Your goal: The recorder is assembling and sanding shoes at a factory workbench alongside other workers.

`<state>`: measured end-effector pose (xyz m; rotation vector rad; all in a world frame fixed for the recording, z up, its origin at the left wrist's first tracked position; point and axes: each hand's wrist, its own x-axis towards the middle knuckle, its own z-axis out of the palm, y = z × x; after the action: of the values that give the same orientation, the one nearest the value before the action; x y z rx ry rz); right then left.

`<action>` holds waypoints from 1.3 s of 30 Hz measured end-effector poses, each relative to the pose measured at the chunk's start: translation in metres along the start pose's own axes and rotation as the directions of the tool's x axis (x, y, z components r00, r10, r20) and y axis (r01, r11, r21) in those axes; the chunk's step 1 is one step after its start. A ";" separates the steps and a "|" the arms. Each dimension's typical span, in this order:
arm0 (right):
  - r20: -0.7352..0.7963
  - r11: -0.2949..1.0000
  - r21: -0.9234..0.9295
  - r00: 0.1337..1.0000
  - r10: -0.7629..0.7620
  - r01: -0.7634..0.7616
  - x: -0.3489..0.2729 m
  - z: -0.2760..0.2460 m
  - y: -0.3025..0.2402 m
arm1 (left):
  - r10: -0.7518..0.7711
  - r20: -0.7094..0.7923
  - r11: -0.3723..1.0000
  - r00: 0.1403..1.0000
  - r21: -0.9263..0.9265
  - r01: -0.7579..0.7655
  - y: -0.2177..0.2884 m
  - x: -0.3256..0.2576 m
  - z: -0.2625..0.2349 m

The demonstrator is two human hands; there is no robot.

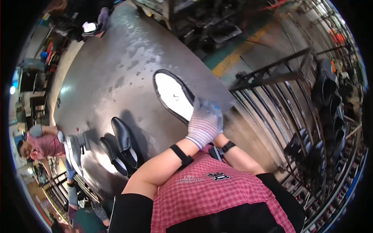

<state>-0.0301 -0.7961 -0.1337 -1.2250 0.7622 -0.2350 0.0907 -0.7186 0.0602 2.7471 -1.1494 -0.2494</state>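
My left hand, in a striped knit glove, grips the near end of a black shoe. The shoe is turned so its white face points up, and it hangs over the grey metal table. My right forearm, with a black wrist strap, runs up behind the left hand. Only a sliver of my gloved right hand shows there, by the shoe's near end, and its grip is hidden. A pair of black dress shoes lies on the table to my left.
A metal rack with several black shoes stands at the right. A co-worker in a red checked shirt is at the table's left edge. Another person's gloved hand is at the far end.
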 end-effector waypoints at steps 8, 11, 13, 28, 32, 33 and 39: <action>0.483 0.814 -0.356 0.836 -0.260 0.459 -0.018 0.008 -0.121 | -0.177 -0.611 0.876 0.772 -0.456 -0.160 -0.079 -0.052 -0.008; 0.782 0.132 -0.475 0.486 -0.391 0.870 -0.035 0.021 -0.136 | -0.667 -0.487 0.723 0.563 -0.605 0.333 -0.161 -0.116 0.010; 0.800 0.009 -0.508 0.476 -0.366 0.861 -0.032 0.040 -0.138 | -0.936 -0.271 0.294 0.226 -0.953 0.073 -0.226 -0.162 0.030; 0.664 0.518 -0.581 0.734 -0.143 0.627 0.159 0.409 -0.147 | -0.878 0.216 -0.301 0.427 -0.943 -0.142 -0.587 -0.102 0.003; 0.830 0.040 -0.486 0.476 -0.292 0.873 0.132 0.384 -0.131 | -0.809 0.214 -0.305 0.547 -0.949 -0.080 -0.568 -0.018 -0.003; 0.865 -0.003 -0.448 0.432 -0.255 0.894 0.123 0.364 -0.124 | -0.804 0.214 -0.307 0.554 -0.948 -0.079 -0.562 -0.010 -0.005; 0.833 0.209 -0.538 0.554 -0.019 0.817 0.065 0.273 -0.069 | -0.776 0.224 -0.331 0.589 -0.940 -0.078 -0.522 -0.005 -0.012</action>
<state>0.2078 -0.6492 -0.0615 -2.4972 -0.3741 0.2509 0.4502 -0.3517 -0.0339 1.2028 0.4534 -0.1842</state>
